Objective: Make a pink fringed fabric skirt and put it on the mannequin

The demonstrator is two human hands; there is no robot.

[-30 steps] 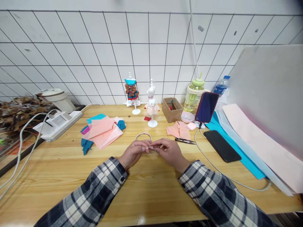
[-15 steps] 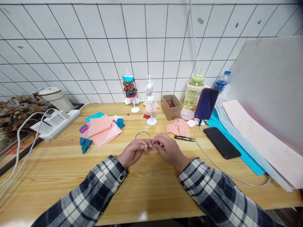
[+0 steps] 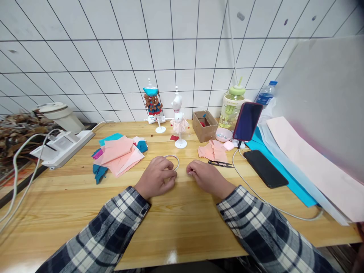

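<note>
My left hand is closed with its fingers curled, low over the table and partly over a thin white ring. A short gap to its right, my right hand is closed in a pinch. Whatever either hand holds, if anything, is too small or hidden. Black thread snips lie just beyond my right hand, beside peach fabric. Beyond the ring stands a small white dress form with a pale pink skirt. Another dress form behind it wears blue, brown and red cloth.
Fabric scraps lie to the left, near a white power strip. A cardboard box, a pink dish, a green-lidded bottle, a propped phone and a flat phone occupy the right. A white cable crosses there.
My hands, which met at the fingertips above the table, have come apart. The left has turned palm down and moved slightly left over the ring; the right has shifted slightly right. The view tilted a little.
</note>
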